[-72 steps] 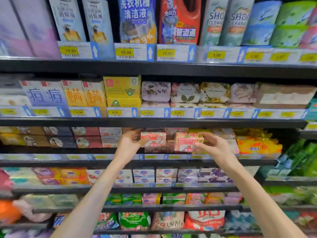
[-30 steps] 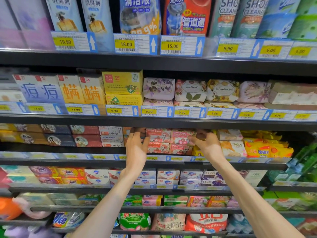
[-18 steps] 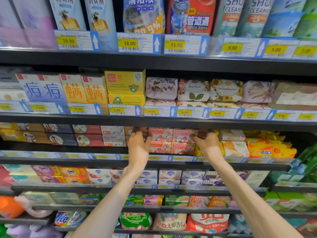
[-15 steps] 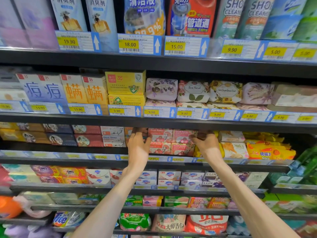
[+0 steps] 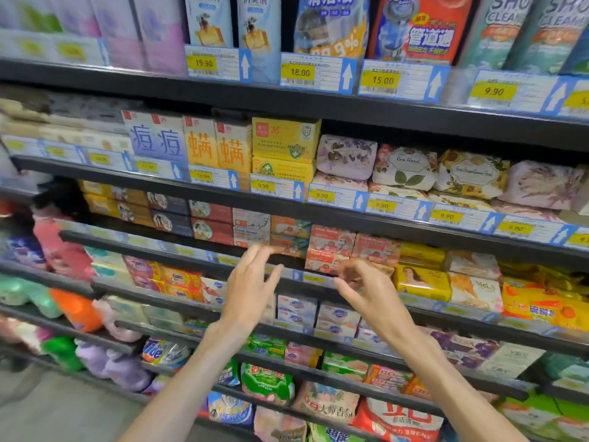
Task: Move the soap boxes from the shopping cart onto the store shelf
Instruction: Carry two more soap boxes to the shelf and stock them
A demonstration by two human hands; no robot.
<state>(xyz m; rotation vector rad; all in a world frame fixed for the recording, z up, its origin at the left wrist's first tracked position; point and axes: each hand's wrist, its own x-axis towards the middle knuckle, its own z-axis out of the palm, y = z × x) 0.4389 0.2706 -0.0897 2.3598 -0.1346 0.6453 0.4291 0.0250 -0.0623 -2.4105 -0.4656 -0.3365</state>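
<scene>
Head view is showing both hands hanging empty just in front of the store shelf (image 5: 287, 269), at the level of its front rail. Left hand (image 5: 251, 288) is spreading its fingers loosely, nearly straight, gripping nothing. Right hand (image 5: 363, 288) is curling its fingers lightly inward, also holding nothing, though motion blur is softening the fingertips. Between and just beyond the two hands, the soap boxes (image 5: 331, 250) are sitting on the shelf in a small pink stack, two rows high, printed faces turned outward so the "Goat Soap" name is reading from the aisle. They are sitting pressed against white goat-soap boxes (image 5: 250, 231) on the left and yellow soap packs (image 5: 420, 275) on the right, which is probably keeping the stack square and filling the gap in that row. Price tags (image 5: 322, 196) are running along the rail of the shelf above. The shopping cart is lying out of view, so how many boxes are remaining in it is impossible to tell. Judging from the empty hands and the seated stack, this pair of boxes is looking placed, and the likely next move is reaching back to the cart for more. One risk: the stack's front edge is sitting close to the rail, so a brushing hand could be tipping a box off.
</scene>
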